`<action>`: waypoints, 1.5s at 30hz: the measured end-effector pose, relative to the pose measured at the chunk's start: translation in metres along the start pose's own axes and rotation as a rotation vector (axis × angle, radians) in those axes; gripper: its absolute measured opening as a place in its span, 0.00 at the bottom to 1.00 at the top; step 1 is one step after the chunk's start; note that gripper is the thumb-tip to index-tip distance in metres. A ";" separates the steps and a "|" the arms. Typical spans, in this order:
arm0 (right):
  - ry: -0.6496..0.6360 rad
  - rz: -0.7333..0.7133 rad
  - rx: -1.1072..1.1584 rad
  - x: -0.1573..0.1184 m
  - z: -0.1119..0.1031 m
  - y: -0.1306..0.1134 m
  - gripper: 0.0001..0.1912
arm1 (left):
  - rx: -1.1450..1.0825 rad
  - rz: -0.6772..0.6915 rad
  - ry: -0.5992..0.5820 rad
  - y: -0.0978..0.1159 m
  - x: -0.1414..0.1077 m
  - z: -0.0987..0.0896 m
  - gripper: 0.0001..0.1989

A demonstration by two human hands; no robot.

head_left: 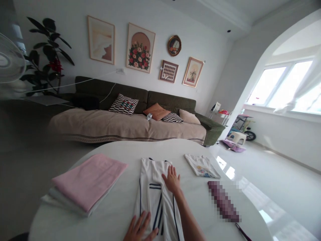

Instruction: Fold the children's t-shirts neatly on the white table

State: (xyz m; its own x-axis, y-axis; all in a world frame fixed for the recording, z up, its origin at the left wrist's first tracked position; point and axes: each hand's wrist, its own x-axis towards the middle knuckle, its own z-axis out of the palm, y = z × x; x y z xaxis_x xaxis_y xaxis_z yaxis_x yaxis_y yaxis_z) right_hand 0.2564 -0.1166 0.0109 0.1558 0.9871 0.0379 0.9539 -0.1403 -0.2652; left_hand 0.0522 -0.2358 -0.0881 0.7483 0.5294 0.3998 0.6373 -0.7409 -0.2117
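A white garment with dark navy stripes (155, 197) lies lengthwise on the white table (112, 221), its sides folded inward. My right hand (172, 179) rests flat on its upper right part, fingers spread. Near the bottom of the view, my left hand (140, 227) lies on the garment's lower left side with its fingers apart; the wrist is cut off by the frame edge. Neither hand grips the cloth. To the right is a folded white T-shirt with a coloured print (202, 166). A pink folded cloth (90, 179) sits on top of paler folded fabric at the left.
A purplish pixelated item (223, 201) lies at the table's right, beside a thin dark stick-like thing (242, 231). Behind the table stands a green sofa (173, 100) with a beige cover and cushions. A fan (10, 60) is at the far left.
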 end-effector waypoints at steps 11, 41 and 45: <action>-0.016 -0.051 0.060 -0.158 0.018 0.020 0.31 | -0.435 -0.054 -0.303 0.003 -0.011 -0.071 0.27; -0.210 -0.359 0.046 -0.220 0.018 0.057 0.39 | -0.384 0.027 -0.268 0.000 -0.035 -0.073 0.36; -0.283 -0.430 0.102 -0.216 0.022 0.072 0.34 | -0.319 0.007 -0.114 0.011 -0.051 -0.056 0.29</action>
State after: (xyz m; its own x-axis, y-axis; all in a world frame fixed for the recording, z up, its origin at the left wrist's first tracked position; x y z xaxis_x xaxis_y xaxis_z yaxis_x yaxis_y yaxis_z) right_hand 0.2856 -0.3384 -0.0375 -0.3334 0.9380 -0.0944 0.8845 0.2766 -0.3757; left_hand 0.0106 -0.2942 -0.0606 0.7796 0.5536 0.2928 0.5559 -0.8270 0.0834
